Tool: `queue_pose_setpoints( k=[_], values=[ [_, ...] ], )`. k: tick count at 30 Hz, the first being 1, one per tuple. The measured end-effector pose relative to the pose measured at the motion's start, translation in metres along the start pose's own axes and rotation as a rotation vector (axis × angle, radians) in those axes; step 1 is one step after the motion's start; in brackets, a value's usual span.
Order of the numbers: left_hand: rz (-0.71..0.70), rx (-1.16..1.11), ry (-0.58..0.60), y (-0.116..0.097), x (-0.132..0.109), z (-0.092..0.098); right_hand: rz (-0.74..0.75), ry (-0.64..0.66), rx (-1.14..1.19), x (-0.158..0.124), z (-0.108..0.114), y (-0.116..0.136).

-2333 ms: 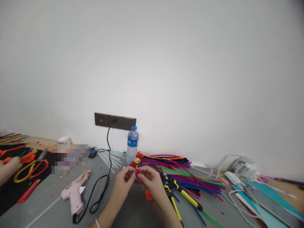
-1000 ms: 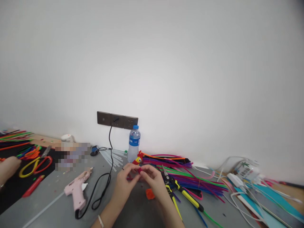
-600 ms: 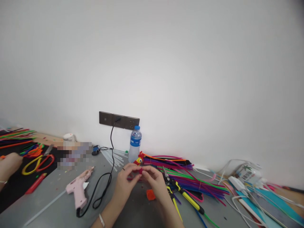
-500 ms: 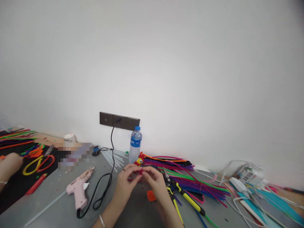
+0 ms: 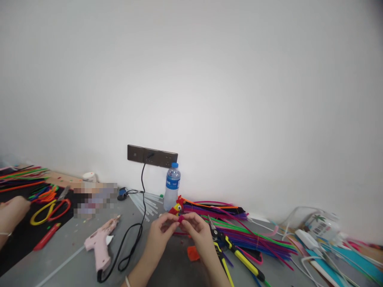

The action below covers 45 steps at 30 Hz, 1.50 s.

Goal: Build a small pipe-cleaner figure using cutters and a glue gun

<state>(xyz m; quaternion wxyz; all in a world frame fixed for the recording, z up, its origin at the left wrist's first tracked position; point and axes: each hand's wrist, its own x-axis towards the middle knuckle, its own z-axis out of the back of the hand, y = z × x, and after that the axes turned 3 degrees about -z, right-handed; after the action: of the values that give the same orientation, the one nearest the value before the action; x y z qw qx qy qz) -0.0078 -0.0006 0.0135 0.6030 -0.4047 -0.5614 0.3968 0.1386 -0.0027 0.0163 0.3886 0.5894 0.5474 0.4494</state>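
Presently, the left hand (image 5: pixel 161 231) and the right hand (image 5: pixel 200 233) meet above the near middle of the grey table (image 5: pixel 76 276), both pinching one small crimson piece (image 5: pixel 181 219) between thumb and fingertips. The fingertips cover most of it, so its shape cannot be verified.

First hazard: the grip is narrow. Should either pinch slacken or the two pull unevenly, the piece would probably slip or deform. A dropped piece could be overlooked among the similarly coloured pipe cleaners (image 5: pixel 263 238) on the right.

Second: a red-and-yellow bird-like figure (image 5: pixel 178 207) with a googly eye is just beyond the fingers, near the foot of the water bottle (image 5: pixel 172 187). A forward push might bend the figure or tip the bottle; contact between hands and figure cannot be determined.

Third: the yellow-and-black pliers (image 5: pixel 245 260) lie against the pipe cleaners, nose close to the right hand, one handle beside the right forearm. A sideways sweep could knock them.

Fourth: on the left, the pink glue gun (image 5: pixel 101 244) is on a black cord (image 5: pixel 141 228) leading to the wall socket (image 5: pixel 153 156). Its heat is not visible; the cord's slack loop, near the left forearm, could be snagged and drag the tool.
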Motion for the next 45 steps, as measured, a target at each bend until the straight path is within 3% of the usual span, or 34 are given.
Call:
queue_pose_setpoints(
  k=[5,15,22,27,33,45],
  values=[
    [0.082,-0.102,0.055,0.004,0.003,-0.001,0.019,-0.028,-0.089,0.0,0.0,0.001],
    [0.156,-0.215,0.048,0.006,0.002,-0.003,0.077,-0.017,-0.157,-0.001,-0.001,0.001],
    [0.306,-0.376,0.028,0.006,0.0,-0.004,-0.002,-0.018,-0.064,0.002,0.001,-0.002],
    [0.379,-0.457,0.101,0.001,0.0,-0.004,-0.056,0.076,0.039,0.0,0.002,0.002],
    [0.429,-0.603,0.198,-0.008,-0.002,-0.005,-0.201,0.154,0.153,-0.006,0.001,0.004],
    [0.444,-0.71,0.211,-0.006,-0.003,-0.005,-0.215,0.226,0.128,-0.008,0.001,0.006]
  ],
)
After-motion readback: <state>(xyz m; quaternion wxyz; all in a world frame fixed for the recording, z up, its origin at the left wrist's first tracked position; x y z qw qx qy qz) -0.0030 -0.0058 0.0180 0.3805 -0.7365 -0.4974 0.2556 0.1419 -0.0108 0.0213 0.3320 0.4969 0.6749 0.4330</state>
